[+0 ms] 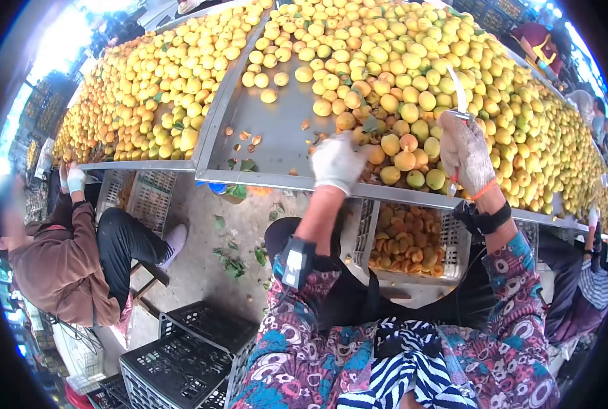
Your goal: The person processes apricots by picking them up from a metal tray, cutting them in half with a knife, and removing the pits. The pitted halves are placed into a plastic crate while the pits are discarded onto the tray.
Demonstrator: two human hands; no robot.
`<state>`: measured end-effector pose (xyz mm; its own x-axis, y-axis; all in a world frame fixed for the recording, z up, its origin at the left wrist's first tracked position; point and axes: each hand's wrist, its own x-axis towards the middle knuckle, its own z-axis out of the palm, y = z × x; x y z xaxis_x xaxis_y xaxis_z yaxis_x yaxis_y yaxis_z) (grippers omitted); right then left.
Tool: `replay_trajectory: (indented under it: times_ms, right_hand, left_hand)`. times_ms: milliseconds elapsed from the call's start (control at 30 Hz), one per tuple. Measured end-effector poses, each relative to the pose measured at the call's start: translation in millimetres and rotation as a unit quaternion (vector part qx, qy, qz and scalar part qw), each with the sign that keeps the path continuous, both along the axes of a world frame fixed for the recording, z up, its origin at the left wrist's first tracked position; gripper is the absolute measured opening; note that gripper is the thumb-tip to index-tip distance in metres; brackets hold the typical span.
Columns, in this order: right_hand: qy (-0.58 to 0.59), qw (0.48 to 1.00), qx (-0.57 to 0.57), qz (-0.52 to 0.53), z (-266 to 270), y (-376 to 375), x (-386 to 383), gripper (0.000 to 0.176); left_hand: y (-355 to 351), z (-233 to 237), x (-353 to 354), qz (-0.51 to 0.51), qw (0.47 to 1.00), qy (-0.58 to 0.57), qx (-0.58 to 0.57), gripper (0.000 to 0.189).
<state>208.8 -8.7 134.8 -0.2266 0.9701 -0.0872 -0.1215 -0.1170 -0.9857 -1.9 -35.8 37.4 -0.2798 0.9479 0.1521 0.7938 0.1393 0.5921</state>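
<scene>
Yellow apricots (385, 68) on metal table (276, 136), right hand (466, 153) gripping knife (459, 92), left hand (336, 162) on them, its grip unclear

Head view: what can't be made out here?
All head view.
White-gloved left hand: fingers hidden behind its back; grip on the round yellow fruits unclear.
Pale thin-bladed knife: handle buried in the gloved right hand.
White plastic crate of cut fruit: top part covered by the grey metal table rim.

The left hand (336, 162) covers whatever its fingertips touch. At its three o'clock, the right hand (464, 153) hides the handle of what may be a knife (458, 92).
</scene>
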Motion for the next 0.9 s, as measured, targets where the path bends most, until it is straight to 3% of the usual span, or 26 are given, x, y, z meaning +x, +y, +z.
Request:
replay_trajectory:
  times_ms: [100,200,333,433,467,533,667,800,900]
  right_hand:
    - [0.002,0.999,-0.037,-0.003,0.1,-4.5,9.2,0.018]
    - [0.012,0.999,-0.048,-0.006,-2.8,-5.3,13.7,0.019]
    - [0.022,0.999,-0.041,-0.001,-1.1,-6.0,10.6,0.02]
    - [0.057,0.998,-0.021,0.01,4.7,-4.8,1.7,0.021]
    - [0.083,0.996,-0.011,0.012,5.6,-2.0,-2.3,0.022]
    - [0.136,0.991,0.017,0.01,10.4,1.8,-13.7,0.025]
    - [0.215,0.973,0.083,0.012,26.7,5.2,-49.8,0.029]
    - [0.22,0.968,0.114,0.031,37.9,3.7,-82.4,0.03]
    - [0.183,0.978,0.089,0.043,37.0,5.1,-96.7,0.027]
  left_hand:
    - [11.5,-16.2,-8.9,-0.007,0.985,0.063,-0.161,0.052]
    - [14.2,-24.5,-0.4,-0.04,0.974,0.099,-0.198,0.052]
    - [14.7,-38.5,-5.6,-0.07,0.99,0.04,-0.118,0.048]
    - [14.7,-34.9,-16.0,-0.111,0.978,-0.178,0.006,0.047]
    - [15.0,-30.0,-17.7,-0.129,0.943,-0.307,0.026,0.046]
    - [11.3,-21.1,-18.9,-0.16,0.818,-0.548,0.064,0.047]
    - [4.0,-13.0,-11.5,-0.241,0.684,-0.677,0.123,0.048]
    - [-4.4,2.3,-15.6,-0.29,0.649,-0.687,0.151,0.044]
    - [-6.0,6.9,-18.7,-0.24,0.664,-0.684,0.186,0.045]
